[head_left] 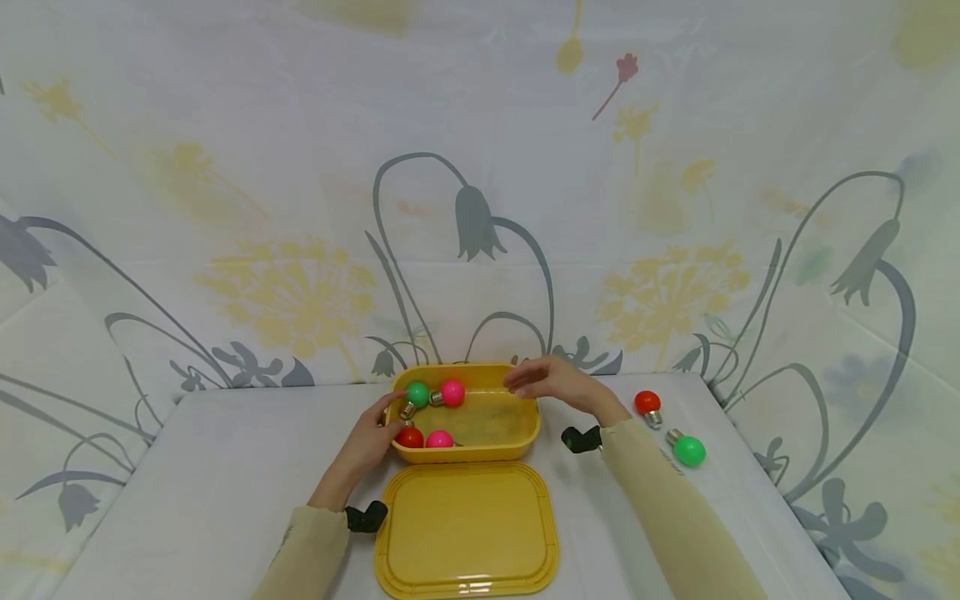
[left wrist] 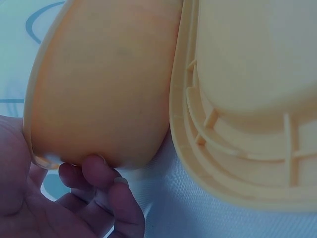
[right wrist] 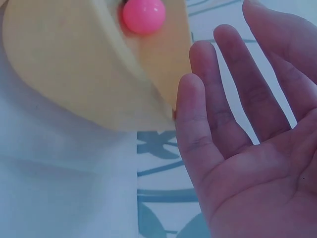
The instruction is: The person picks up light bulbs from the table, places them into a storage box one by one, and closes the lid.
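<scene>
A yellow plastic box [head_left: 472, 455] holds several small light bulbs: a green bulb [head_left: 417, 394], a pink bulb [head_left: 452, 392], a red bulb [head_left: 410, 437] and another pink bulb [head_left: 439, 439], all toward its left side. My left hand [head_left: 369, 435] grips the left end of the box, its fingers bent against the end wall in the left wrist view. Over the right end hovers my right hand [head_left: 557, 384], fingers extended and holding nothing. The right wrist view shows those fingers [right wrist: 190, 99] spread beside the box rim, with a pink bulb [right wrist: 144, 15] inside.
A yellow lid [head_left: 467, 529] lies flat just in front of the box. To the right, beyond my right forearm, a red bulb [head_left: 647, 403] and a green bulb [head_left: 689, 451] rest on the white tablecloth [head_left: 225, 483]. A flower-patterned curtain [head_left: 480, 100] hangs behind the table.
</scene>
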`<state>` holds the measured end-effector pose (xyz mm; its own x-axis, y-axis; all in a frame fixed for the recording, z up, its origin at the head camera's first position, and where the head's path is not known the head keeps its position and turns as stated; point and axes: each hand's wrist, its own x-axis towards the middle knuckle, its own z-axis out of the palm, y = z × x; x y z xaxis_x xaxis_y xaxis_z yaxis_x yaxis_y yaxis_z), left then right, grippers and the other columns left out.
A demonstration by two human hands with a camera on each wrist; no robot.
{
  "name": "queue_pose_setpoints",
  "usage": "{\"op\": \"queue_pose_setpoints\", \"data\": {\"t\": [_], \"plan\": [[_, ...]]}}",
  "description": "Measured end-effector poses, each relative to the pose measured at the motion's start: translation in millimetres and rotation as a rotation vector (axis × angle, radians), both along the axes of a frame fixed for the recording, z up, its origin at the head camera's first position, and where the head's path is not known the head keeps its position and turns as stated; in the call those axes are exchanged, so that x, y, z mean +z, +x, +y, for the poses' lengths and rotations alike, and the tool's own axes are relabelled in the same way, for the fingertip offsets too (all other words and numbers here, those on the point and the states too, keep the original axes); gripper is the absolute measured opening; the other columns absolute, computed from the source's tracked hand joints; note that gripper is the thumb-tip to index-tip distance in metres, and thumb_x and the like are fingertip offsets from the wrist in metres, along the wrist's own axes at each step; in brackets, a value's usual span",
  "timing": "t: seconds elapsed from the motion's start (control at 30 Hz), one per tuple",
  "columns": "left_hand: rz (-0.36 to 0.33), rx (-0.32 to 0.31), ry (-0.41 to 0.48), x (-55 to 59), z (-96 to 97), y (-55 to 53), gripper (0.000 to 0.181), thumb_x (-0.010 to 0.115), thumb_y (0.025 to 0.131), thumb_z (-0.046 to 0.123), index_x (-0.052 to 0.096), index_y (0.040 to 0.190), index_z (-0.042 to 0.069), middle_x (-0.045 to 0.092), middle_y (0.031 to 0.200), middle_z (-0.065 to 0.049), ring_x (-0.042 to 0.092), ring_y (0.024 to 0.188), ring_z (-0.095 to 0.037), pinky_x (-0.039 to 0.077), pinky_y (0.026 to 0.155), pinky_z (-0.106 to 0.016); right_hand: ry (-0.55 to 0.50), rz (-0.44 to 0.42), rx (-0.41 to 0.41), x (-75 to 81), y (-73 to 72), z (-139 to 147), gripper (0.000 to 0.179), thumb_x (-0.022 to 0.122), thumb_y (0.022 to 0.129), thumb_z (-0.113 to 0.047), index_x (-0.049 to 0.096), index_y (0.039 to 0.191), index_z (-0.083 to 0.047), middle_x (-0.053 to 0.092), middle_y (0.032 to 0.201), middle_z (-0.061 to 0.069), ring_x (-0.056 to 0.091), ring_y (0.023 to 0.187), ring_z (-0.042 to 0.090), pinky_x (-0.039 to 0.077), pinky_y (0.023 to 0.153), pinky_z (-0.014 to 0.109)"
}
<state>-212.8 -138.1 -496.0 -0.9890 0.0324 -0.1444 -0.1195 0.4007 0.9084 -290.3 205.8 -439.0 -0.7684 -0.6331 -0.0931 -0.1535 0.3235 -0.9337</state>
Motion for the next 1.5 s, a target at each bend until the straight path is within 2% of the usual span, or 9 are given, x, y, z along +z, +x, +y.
{"op": "queue_pose_setpoints", "data": {"t": [0.17,0.23,0.33,0.47,0.6,0.9,1.17,1.27,1.5], "plan": [[0.011,-0.006,0.001,0.5,-0.9,1.8,0.052,0.053,0.096,0.009,0.048,0.147,0.017,0.039,0.148,-0.023,0.041,0.120,-0.035,0.039,0.100,-0.050,0.010,0.008,-0.012,-0.6,3.2,10.2,0.033,0.069,0.093,-0.011,0.068,0.125,-0.002,0.060,0.129,0.026,0.062,0.116,0.029,0.049,0.096,0.037],[0.009,-0.002,0.000,-0.3,-1.1,1.9,0.052,0.054,0.096,0.009,0.048,0.147,0.018,0.038,0.150,-0.023,0.041,0.123,-0.035,0.036,0.105,-0.053,0.012,0.011,-0.022,-1.9,4.5,15.2,0.033,0.068,0.093,-0.011,0.067,0.125,-0.003,0.060,0.129,0.026,0.062,0.115,0.026,0.049,0.096,0.037],[0.006,0.002,-0.013,-0.3,-1.0,2.3,0.053,0.054,0.096,0.010,0.047,0.148,0.018,0.040,0.149,-0.022,0.041,0.122,-0.036,0.036,0.105,-0.055,0.011,0.006,-0.035,-2.9,6.4,23.2,0.033,0.069,0.093,-0.011,0.067,0.125,-0.002,0.061,0.128,0.026,0.062,0.115,0.026,0.049,0.096,0.038],[0.008,0.006,-0.032,0.4,-0.6,2.8,0.053,0.054,0.096,0.011,0.048,0.148,0.018,0.045,0.140,-0.022,0.043,0.114,-0.035,0.040,0.095,-0.048,0.014,0.004,-0.049,-3.5,9.9,34.2,0.036,0.070,0.092,-0.013,0.066,0.127,-0.001,0.062,0.128,0.022,0.061,0.115,0.027,0.049,0.097,0.038],[0.018,0.003,-0.034,0.8,-0.8,2.9,0.052,0.054,0.096,0.011,0.048,0.148,0.018,0.045,0.141,-0.021,0.043,0.112,-0.034,0.040,0.092,-0.044,0.014,0.000,-0.069,-6.4,11.9,47.3,0.039,0.070,0.093,-0.015,0.065,0.128,0.000,0.062,0.128,0.020,0.062,0.116,0.026,0.049,0.097,0.037],[0.013,-0.003,-0.027,2.9,-0.6,4.6,0.052,0.053,0.097,0.011,0.047,0.148,0.018,0.039,0.150,-0.023,0.042,0.121,-0.035,0.037,0.103,-0.054,-0.008,-0.028,-0.103,-12.4,18.3,74.8,0.040,0.069,0.093,-0.012,0.062,0.129,0.004,0.059,0.131,0.026,0.061,0.117,0.031,0.050,0.095,0.034],[0.022,-0.002,-0.031,2.6,0.4,3.3,0.051,0.053,0.097,0.010,0.048,0.148,0.017,0.041,0.148,-0.023,0.044,0.115,-0.034,0.039,0.094,-0.045,0.010,0.000,-0.153,-13.1,29.1,101.0,0.041,0.070,0.093,-0.015,0.062,0.129,0.004,0.056,0.132,0.030,0.063,0.113,0.022,0.049,0.094,0.031],[0.022,0.000,-0.029,2.8,0.5,3.0,0.051,0.053,0.097,0.010,0.048,0.148,0.017,0.044,0.145,-0.023,0.044,0.112,-0.033,0.040,0.091,-0.043,0.025,0.011,-0.187,-13.1,32.6,111.2,0.041,0.070,0.092,-0.015,0.063,0.128,0.003,0.058,0.131,0.027,0.064,0.111,0.018,0.050,0.093,0.030],[0.022,0.003,-0.031,2.2,0.2,2.2,0.051,0.054,0.097,0.010,0.049,0.147,0.018,0.051,0.127,-0.020,0.049,0.098,-0.029,0.040,0.075,-0.036,0.069,0.017,-0.285,-8.8,40.0,132.2,0.041,0.071,0.092,-0.017,0.064,0.130,-0.001,0.062,0.131,0.017,0.062,0.115,0.020,0.049,0.092,0.029]]}}
